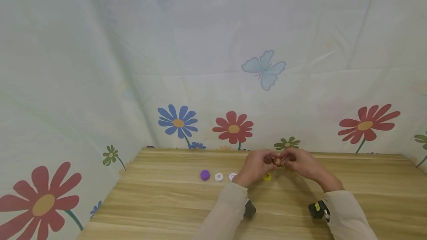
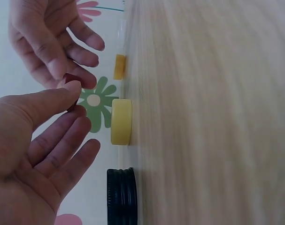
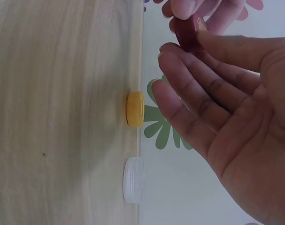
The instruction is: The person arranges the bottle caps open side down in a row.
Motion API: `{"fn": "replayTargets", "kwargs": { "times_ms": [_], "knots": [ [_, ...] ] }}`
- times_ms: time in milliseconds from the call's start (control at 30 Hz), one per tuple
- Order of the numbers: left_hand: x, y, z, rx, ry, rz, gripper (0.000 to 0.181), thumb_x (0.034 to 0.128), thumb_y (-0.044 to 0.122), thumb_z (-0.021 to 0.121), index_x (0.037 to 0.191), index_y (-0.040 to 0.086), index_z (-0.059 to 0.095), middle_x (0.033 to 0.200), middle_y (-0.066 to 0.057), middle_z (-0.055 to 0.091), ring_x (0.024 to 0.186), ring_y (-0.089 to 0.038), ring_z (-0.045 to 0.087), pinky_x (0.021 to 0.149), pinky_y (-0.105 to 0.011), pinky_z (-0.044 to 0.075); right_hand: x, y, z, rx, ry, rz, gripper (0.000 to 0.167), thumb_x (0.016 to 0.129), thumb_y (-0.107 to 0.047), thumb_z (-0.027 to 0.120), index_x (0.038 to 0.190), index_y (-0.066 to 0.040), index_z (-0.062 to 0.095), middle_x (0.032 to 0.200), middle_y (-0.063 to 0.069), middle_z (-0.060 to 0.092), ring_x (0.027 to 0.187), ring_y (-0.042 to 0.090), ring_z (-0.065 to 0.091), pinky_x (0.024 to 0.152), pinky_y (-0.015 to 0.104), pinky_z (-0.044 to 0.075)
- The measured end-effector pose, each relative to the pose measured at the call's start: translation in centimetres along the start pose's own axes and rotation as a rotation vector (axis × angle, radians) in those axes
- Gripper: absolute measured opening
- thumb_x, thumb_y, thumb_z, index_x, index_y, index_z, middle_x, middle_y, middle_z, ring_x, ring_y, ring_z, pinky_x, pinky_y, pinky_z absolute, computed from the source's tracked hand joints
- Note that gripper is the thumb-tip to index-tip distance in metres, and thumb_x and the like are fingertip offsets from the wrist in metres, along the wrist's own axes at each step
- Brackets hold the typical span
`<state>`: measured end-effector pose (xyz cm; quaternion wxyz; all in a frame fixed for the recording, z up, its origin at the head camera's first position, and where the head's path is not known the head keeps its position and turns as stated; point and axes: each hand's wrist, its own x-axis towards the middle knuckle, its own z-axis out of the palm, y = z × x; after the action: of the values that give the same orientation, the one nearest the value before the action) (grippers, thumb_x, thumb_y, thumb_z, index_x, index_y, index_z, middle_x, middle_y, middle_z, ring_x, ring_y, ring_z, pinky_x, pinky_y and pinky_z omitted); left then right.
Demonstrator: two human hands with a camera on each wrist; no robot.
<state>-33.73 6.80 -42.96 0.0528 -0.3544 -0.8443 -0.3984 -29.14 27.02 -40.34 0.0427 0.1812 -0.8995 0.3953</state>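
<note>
A small dark red bottle cap [image 1: 277, 162] with a pale mark on its face is held up above the table by both hands. My left hand [image 1: 255, 165] pinches it from the left between thumb and fingers. From the other side my right hand [image 1: 303, 163] pinches it too, its remaining fingers spread in the right wrist view. The red cap [image 3: 187, 35] shows its side wall there. Below the hands stands a yellow cap [image 1: 267, 176]. In the left wrist view a black ridged cap [image 2: 122, 197] sits nearer than the yellow one.
On the wooden table [image 1: 150, 203], a purple cap [image 1: 205, 175] and two white caps lie in a row left of the hands. An orange cap [image 3: 135, 108] and a clear cap [image 3: 134, 180] appear in the right wrist view. A flowered curtain [image 1: 200, 66] hangs behind.
</note>
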Motion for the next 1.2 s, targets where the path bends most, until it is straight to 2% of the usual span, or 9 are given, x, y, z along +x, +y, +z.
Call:
{"fn": "replayTargets", "kwargs": {
  "times_ms": [167, 367, 633, 833, 1067, 1200],
  "knots": [
    [0.10, -0.37, 0.11, 0.007, 0.000, 0.004, 0.025, 0.0927, 0.008, 0.084, 0.118, 0.009, 0.079, 0.103, 0.003, 0.079, 0.086, 0.004, 0.068, 0.078, -0.013, 0.052, 0.02, 0.18, 0.00, 0.017, -0.019, -0.042, 0.024, 0.090, 0.005, 0.077, 0.113, 0.007, 0.070, 0.105, 0.013, 0.075, 0.098, 0.032, 0.073, 0.079, 0.037, 0.059],
    [0.25, -0.47, 0.17, 0.045, -0.008, 0.012, 0.022, 0.0922, 0.011, 0.085, 0.114, 0.009, 0.082, 0.101, 0.005, 0.079, 0.086, 0.001, 0.068, 0.077, -0.013, 0.050, 0.11, 0.14, 0.14, 0.011, -0.023, -0.038, 0.025, 0.086, 0.005, 0.080, 0.110, 0.005, 0.071, 0.102, 0.009, 0.073, 0.095, 0.027, 0.070, 0.076, 0.031, 0.057],
    [0.11, -0.25, 0.04, 0.022, -0.035, -0.031, 0.024, 0.0894, 0.009, 0.087, 0.113, 0.007, 0.082, 0.098, 0.004, 0.080, 0.082, 0.004, 0.065, 0.074, -0.012, 0.050, 0.13, 0.15, 0.23, 0.010, -0.035, -0.032, 0.022, 0.085, 0.006, 0.081, 0.105, 0.007, 0.071, 0.098, 0.009, 0.073, 0.091, 0.024, 0.069, 0.075, 0.030, 0.056],
    [-0.01, -0.19, 0.01, 0.000, -0.043, -0.037, 0.024, 0.0864, 0.006, 0.089, 0.109, 0.004, 0.082, 0.092, 0.002, 0.079, 0.077, 0.004, 0.064, 0.072, -0.013, 0.051, 0.09, 0.06, 0.29, 0.023, -0.057, -0.026, 0.021, 0.086, 0.006, 0.080, 0.105, 0.007, 0.070, 0.097, 0.009, 0.074, 0.091, 0.024, 0.070, 0.076, 0.029, 0.056],
    [0.00, -0.26, 0.05, 0.025, -0.102, -0.079, 0.021, 0.0884, 0.005, 0.087, 0.109, 0.005, 0.082, 0.087, 0.006, 0.076, 0.077, 0.003, 0.061, 0.071, -0.014, 0.049, 0.17, 0.44, 0.54, 0.016, -0.090, -0.045, 0.020, 0.086, 0.004, 0.082, 0.103, 0.006, 0.071, 0.095, 0.008, 0.074, 0.089, 0.022, 0.069, 0.075, 0.030, 0.056],
    [-0.03, -0.25, -0.02, 0.060, -0.127, -0.067, 0.020, 0.0884, 0.006, 0.087, 0.108, 0.006, 0.083, 0.089, 0.005, 0.077, 0.078, 0.004, 0.061, 0.072, -0.013, 0.048, 0.26, 0.80, 0.74, -0.014, -0.093, -0.047, 0.020, 0.085, 0.002, 0.085, 0.101, 0.003, 0.072, 0.093, 0.005, 0.073, 0.087, 0.019, 0.068, 0.074, 0.031, 0.056]
  ]
}}
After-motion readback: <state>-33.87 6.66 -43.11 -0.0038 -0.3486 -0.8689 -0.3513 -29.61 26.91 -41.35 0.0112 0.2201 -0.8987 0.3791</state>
